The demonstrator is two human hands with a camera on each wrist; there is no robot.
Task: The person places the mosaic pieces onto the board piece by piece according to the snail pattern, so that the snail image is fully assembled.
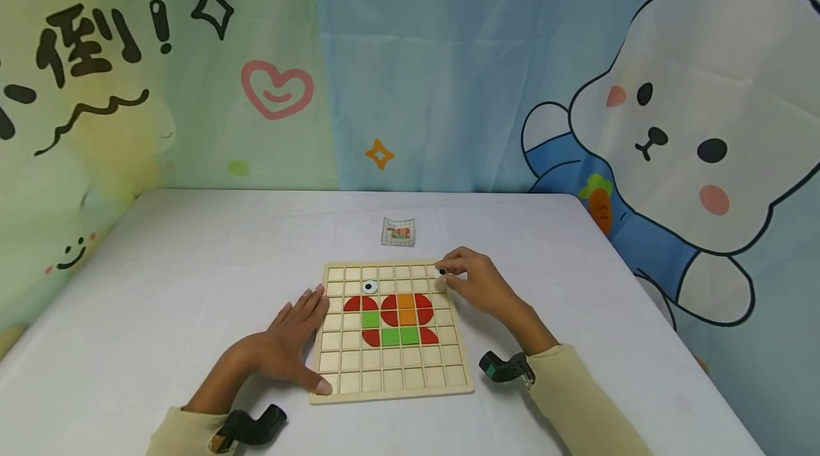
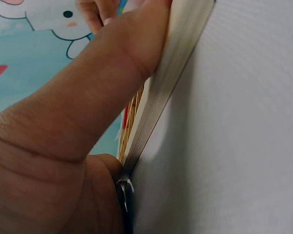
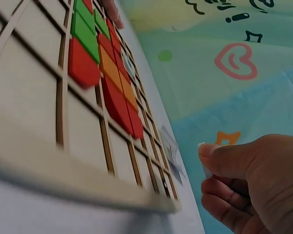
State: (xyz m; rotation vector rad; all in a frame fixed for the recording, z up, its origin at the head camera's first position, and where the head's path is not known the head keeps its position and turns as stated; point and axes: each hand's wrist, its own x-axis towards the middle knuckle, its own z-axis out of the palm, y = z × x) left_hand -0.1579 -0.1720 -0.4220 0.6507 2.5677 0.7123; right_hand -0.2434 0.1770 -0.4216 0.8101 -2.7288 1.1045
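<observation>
A pale wooden grid board [image 1: 391, 398] lies on the table. Red rounded tiles [image 1: 371, 337], green square tiles [image 1: 389, 336] and orange square tiles [image 1: 406, 316] fill cells in its middle. An eye tile [image 1: 369, 287], white with a black dot, sits above them. My left hand [image 1: 282, 342] rests along the board's left edge, fingers extended and thumb [image 2: 112, 68] at the near left corner. At the far right corner, my right hand [image 1: 477, 284] pinches a small pale piece [image 3: 206, 169] between thumb and fingers. A black dot shows between those fingertips in the head view.
Beyond the board, a small picture card [image 1: 398, 232] showing a coloured figure on a grid lies on the white table [image 1: 211, 250]. A printed curtain [image 1: 423, 72] hangs behind the table's far edge.
</observation>
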